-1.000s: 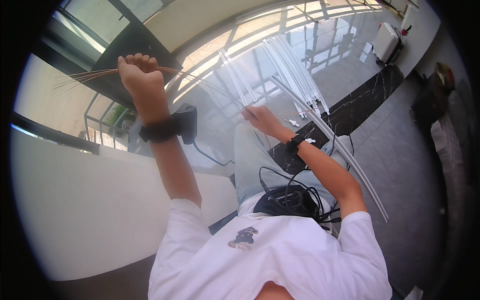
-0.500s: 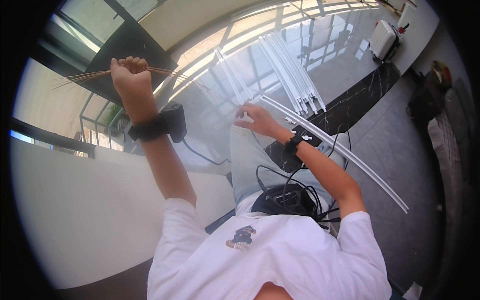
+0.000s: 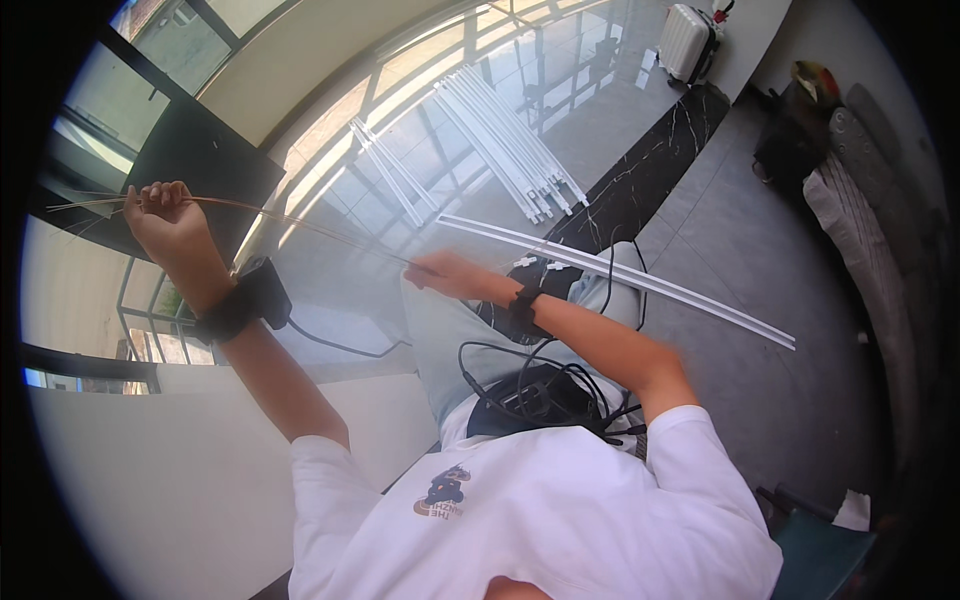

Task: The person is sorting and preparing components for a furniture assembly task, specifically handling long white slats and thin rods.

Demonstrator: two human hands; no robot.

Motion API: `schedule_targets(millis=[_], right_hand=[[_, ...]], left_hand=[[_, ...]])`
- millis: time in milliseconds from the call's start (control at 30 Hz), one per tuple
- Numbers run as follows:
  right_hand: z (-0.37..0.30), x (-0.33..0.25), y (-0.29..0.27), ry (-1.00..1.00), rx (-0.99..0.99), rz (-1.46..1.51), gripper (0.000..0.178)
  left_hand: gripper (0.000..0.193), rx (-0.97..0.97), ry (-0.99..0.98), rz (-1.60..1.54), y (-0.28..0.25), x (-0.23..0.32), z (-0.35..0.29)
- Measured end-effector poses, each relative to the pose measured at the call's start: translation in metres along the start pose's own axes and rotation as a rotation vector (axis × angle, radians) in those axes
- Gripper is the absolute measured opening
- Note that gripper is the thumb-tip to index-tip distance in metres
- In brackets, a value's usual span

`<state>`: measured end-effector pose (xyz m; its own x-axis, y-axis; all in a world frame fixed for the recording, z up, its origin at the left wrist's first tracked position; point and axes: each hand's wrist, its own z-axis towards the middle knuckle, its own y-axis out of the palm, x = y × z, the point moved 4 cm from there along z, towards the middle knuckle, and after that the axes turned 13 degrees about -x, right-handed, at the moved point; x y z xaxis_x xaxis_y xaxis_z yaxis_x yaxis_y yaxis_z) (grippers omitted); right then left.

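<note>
Raised at the far left, my left hand (image 3: 168, 222) is closed round a bundle of thin copper-coloured wires (image 3: 262, 211). Their loose ends fan out past its left side. From that fist the wires slant down to the right, over my lap. My right hand (image 3: 452, 275), slightly blurred, is closed at their other end, just above my left knee. Its fingertips are partly hidden. A long white channel strip (image 3: 620, 270) lies beyond my right forearm.
Several white strips (image 3: 510, 150) lie side by side on the shiny grey floor, with a few thinner ones (image 3: 390, 170) to their left. A white suitcase (image 3: 688, 42) stands far right. Black cables (image 3: 535, 390) loop over my lap. A dark panel (image 3: 205, 170) is behind my left hand.
The view has turned, shifting the floor things leftward. My right hand's fingers, spread near the wires before, have closed at their end. My left hand keeps hold of the bundle.
</note>
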<state>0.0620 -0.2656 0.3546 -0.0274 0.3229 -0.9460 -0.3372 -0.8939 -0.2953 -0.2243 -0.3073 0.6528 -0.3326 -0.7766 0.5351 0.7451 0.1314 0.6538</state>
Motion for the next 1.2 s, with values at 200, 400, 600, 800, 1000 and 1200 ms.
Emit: schedule_targets(millis=[200, 400, 600, 800, 1000, 1200], right_hand=[[-0.017, -0.033, -0.018, -0.223, 0.213, -0.051, 0.023], [-0.013, -0.031, -0.024, -0.266, 0.203, 0.018, 0.022], [-0.014, -0.03, -0.029, -0.264, 0.195, 0.023, 0.021], [-0.022, -0.047, -0.03, -0.209, 0.412, -0.197, 0.02], [-0.022, -0.045, -0.028, -0.2, 0.509, -0.278, 0.02], [-0.018, -0.034, -0.031, -0.158, 0.514, -0.109, 0.022]], left_hand=[[0.031, -0.124, -0.065, 0.069, 0.027, -0.087, -0.065], [0.036, -0.245, -0.334, -0.069, 0.04, -0.16, -0.157], [0.036, -0.145, -0.44, 0.002, 0.035, -0.183, -0.194], [0.037, 0.005, -0.321, 0.199, 0.041, -0.171, -0.176], [0.039, 0.015, -0.256, 0.245, 0.061, -0.16, -0.169], [0.033, -0.083, -0.228, 0.131, 0.052, -0.167, -0.176]])
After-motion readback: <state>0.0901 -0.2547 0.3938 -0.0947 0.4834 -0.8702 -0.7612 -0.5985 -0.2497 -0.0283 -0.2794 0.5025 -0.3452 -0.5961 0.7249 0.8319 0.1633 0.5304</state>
